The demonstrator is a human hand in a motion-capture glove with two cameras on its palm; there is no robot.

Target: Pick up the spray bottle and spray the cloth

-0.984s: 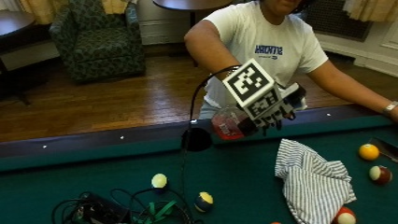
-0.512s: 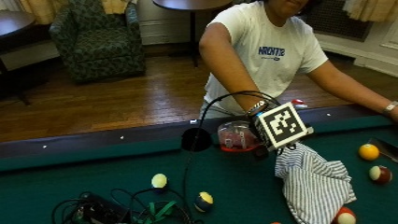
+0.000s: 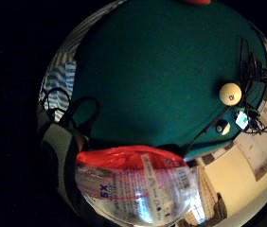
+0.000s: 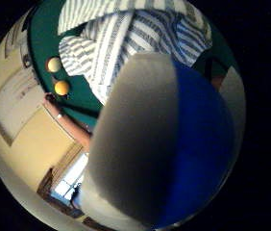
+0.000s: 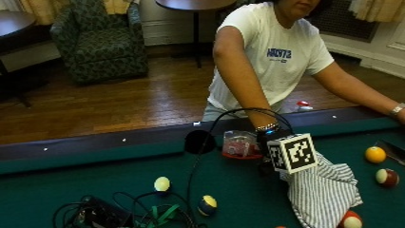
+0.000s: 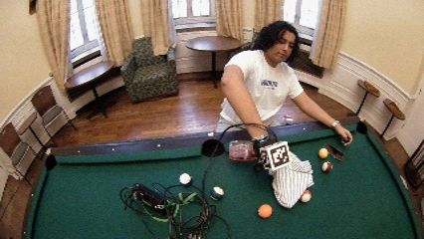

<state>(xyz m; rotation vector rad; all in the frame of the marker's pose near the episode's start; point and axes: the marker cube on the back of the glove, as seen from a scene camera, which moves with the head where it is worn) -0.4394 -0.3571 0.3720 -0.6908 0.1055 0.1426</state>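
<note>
Whereas the earlier outside frames show the right hand (image 5: 269, 145) raised above the rail with the spray bottle (image 5: 240, 144), it now sits lower, with the bottle base on or just above the green felt of the counter (image 5: 82, 175) near the side pocket (image 5: 199, 141). The hand has also come closer to the cloth (image 5: 323, 190); the marker end of the glove now overlaps the cloth's upper edge.

Grip state: the fingers themselves are hidden in the outside views. The little finger side palm view shows the bottle (image 3: 138, 187) filling the area next to the palm, and the outside view shows the hand against its side, so the grip reads as curled round the bottle.

Spray bottle: a clear plastic body with a red band at the base, a printed label and light glare on the curved wall. The thumb side palm view shows a rounded grey and blue form close to the palm; what it is cannot be told.

Cloth: soft fabric with blue and white stripes (image 4: 126, 43), crumpled into loose folds, lying on the felt just beside the bottle.

Farther out, smooth round billiard balls lie on the felt: a pale one (image 5: 162, 183), a yellow one (image 5: 374, 154). The person's bare hand (image 6: 343, 133) rests on the far rail.
</note>
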